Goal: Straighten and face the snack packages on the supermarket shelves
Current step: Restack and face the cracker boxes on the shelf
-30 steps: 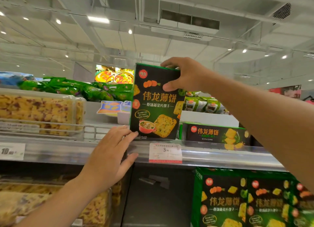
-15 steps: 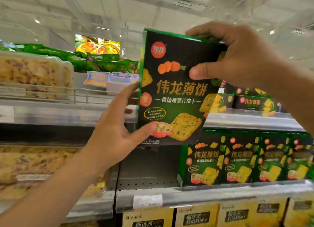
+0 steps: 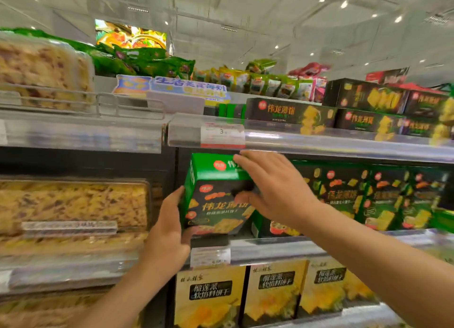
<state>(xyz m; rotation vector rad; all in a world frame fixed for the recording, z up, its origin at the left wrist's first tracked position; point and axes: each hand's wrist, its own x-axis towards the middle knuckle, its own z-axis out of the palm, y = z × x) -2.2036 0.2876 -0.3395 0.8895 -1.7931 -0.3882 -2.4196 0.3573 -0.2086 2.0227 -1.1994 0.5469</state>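
Note:
A black and green cracker box (image 3: 216,200) is tilted, top leaning towards me, at the left end of the middle shelf (image 3: 282,248). My left hand (image 3: 169,232) grips its lower left edge. My right hand (image 3: 275,190) holds its top right corner, fingers over the green top and thumb on the front. To its right stands a row of matching boxes (image 3: 368,195), upright and facing out. More of the same boxes (image 3: 290,115) lie flat on the shelf above.
Clear tubs of yellow snacks (image 3: 71,205) fill the bay on the left. Yellow boxes (image 3: 272,291) stand on the shelf below. Green bags (image 3: 152,62) lie on the top. A price tag (image 3: 222,135) hangs on the upper rail just above the held box.
The box has come down from the top shelf to the empty left end of the middle shelf, held in both hands. The view has dropped with it.

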